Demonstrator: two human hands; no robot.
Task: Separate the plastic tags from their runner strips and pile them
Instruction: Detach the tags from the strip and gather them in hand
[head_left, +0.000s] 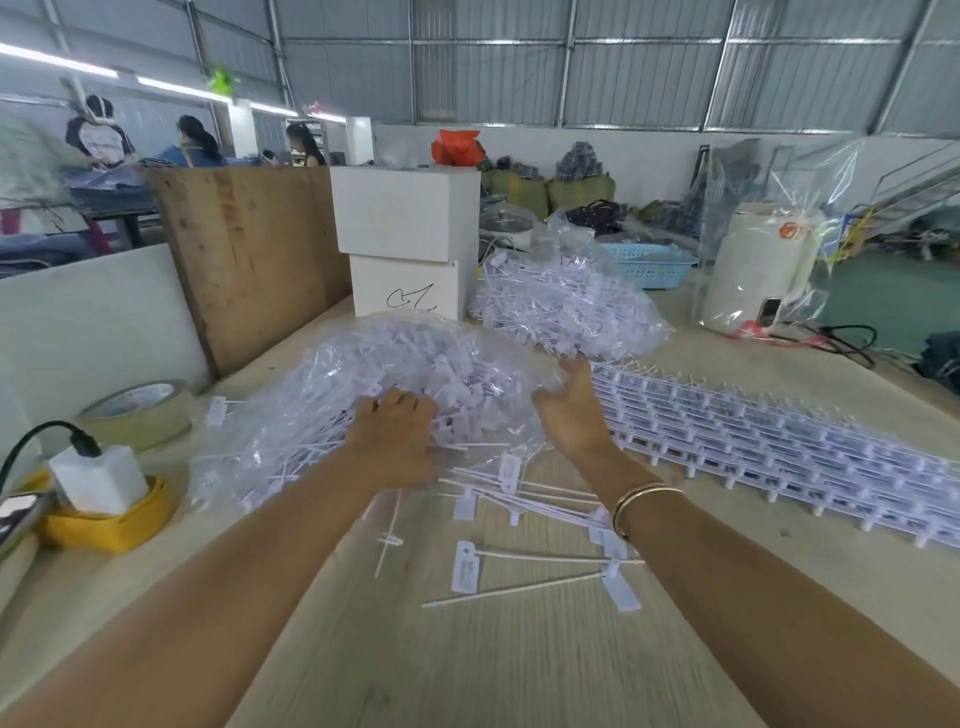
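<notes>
A big heap of loose white plastic tags in a clear plastic bag (374, 379) lies in the middle of the table. My left hand (397, 436) rests on its near side, fingers curled into the tags. My right hand (571, 410) is at the heap's right edge with straight fingers touching the plastic. A stack of runner strips with tags attached (779, 447) stretches along the right. Several single tags (545, 535) lie scattered on the wood in front of me. A second bagged heap of tags (566, 306) sits behind.
Two stacked white boxes (410, 244) and a wooden board (249, 260) stand at the back. A tape roll (137, 415) and a charger on a yellow tray (98, 499) sit at left. A blue basket (649, 262) and a wrapped white appliance (758, 265) are at back right.
</notes>
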